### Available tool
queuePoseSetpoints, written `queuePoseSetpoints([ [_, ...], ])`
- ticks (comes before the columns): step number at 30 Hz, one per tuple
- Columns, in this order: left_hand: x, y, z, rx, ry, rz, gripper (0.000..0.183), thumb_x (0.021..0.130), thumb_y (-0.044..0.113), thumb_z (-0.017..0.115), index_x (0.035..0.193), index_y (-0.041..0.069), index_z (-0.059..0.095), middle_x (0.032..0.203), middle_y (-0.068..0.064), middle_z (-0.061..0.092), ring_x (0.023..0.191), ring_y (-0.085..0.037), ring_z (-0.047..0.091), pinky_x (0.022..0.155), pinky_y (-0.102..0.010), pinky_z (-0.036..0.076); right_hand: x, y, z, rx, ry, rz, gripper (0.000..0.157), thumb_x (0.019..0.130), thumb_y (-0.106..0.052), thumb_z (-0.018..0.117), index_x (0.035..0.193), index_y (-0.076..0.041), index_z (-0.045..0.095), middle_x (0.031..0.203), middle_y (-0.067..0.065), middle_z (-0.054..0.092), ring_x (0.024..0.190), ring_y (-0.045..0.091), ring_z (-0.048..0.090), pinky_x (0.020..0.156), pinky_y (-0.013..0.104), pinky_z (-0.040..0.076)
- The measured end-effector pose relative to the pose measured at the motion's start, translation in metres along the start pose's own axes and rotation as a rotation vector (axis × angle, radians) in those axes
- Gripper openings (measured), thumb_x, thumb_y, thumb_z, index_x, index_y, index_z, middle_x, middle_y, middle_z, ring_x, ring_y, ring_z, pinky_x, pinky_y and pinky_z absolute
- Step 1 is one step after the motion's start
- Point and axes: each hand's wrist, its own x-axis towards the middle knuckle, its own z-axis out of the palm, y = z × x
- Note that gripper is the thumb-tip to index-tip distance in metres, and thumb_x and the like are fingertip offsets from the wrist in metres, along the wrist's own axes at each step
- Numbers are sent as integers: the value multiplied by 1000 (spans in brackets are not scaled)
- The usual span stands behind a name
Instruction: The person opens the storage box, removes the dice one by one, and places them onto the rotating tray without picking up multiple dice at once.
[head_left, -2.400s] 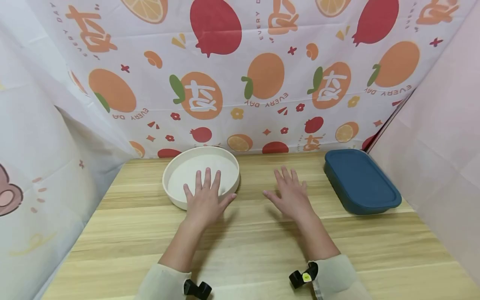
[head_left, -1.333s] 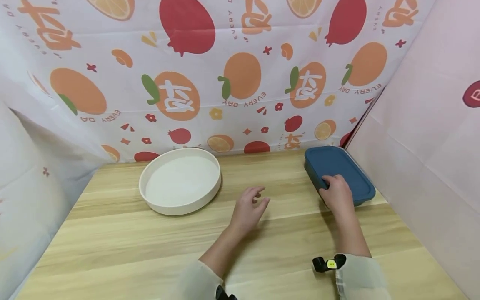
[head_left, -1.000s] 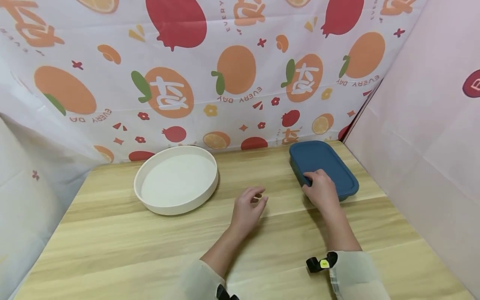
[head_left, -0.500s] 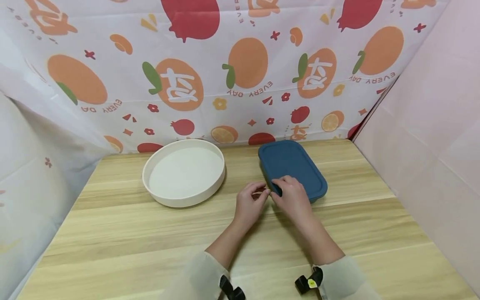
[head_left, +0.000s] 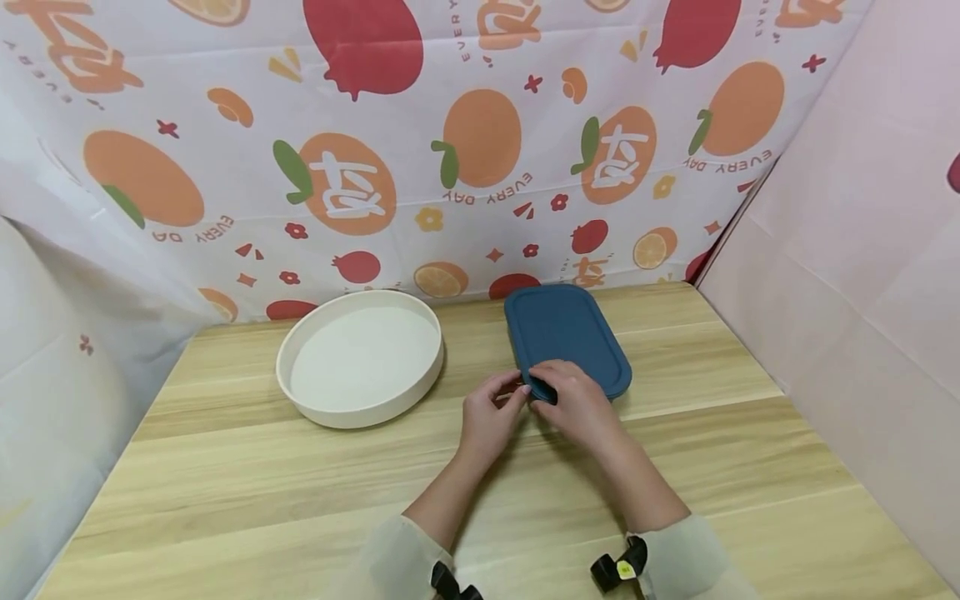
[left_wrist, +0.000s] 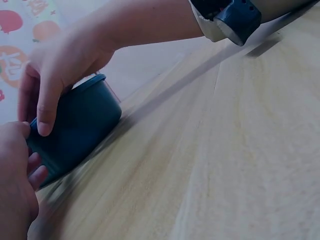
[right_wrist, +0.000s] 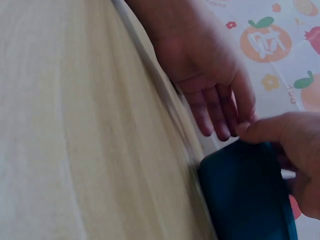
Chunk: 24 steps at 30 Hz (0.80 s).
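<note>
In the head view a dark blue lidded food container (head_left: 566, 333) sits on the table right of centre. My right hand (head_left: 577, 404) grips its near-left corner, fingers over the lid and thumb down at the side. The left wrist view shows that right thumb against the container's wall (left_wrist: 85, 125). At the same corner, my left hand (head_left: 487, 421) has its thumb and forefinger at the lid's edge, close to the right hand's fingers. In the right wrist view, the other fingers of my left hand (right_wrist: 205, 65) hang beside the container (right_wrist: 245, 195).
A round cream tray (head_left: 360, 358) with a raised rim stands on the wooden table (head_left: 300, 500) to the left. Behind the table hangs a fruit-patterned cloth (head_left: 480, 167), and a pale cloth (head_left: 840, 275) borders the right side.
Both hands started spread open over the table. My right hand took hold of the food container and drew it leftward from the right edge, and my left hand came to its corner.
</note>
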Motion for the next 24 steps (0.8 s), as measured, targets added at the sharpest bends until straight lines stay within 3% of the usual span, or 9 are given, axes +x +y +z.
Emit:
queuePoseSetpoints([
  [5, -2, 0, 1, 16, -10, 17, 27, 90, 2, 69, 114, -9, 67, 109, -24, 69, 101, -35, 70, 82, -32, 62, -4, -2, -2, -125, 42, 33, 36, 71, -23, 89, 103, -9, 77, 93, 4, 63, 87, 23, 55, 68, 36, 47],
  [12, -3, 1, 2, 25, -14, 17, 29, 91, 2, 68, 116, -10, 66, 110, -24, 69, 101, -35, 70, 82, -36, 62, -5, 0, 4, -150, 79, -48, 33, 75, -20, 86, 104, -7, 77, 87, 1, 61, 79, 20, 53, 65, 31, 47],
  [17, -2, 0, 0, 19, 6, 10, 29, 91, 2, 67, 117, -11, 65, 110, -23, 70, 100, -34, 70, 81, -30, 62, -2, 0, 7, -233, 124, -133, 30, 78, -22, 84, 104, -8, 78, 89, 1, 62, 78, 20, 55, 58, 27, 40],
  [24, 1, -6, 0, 24, 0, -4, 30, 92, 4, 67, 118, -10, 65, 111, -23, 70, 102, -33, 70, 82, -27, 61, -2, -1, 8, -247, 139, -132, 29, 79, -23, 84, 104, -10, 78, 90, 0, 63, 79, 19, 56, 58, 26, 36],
])
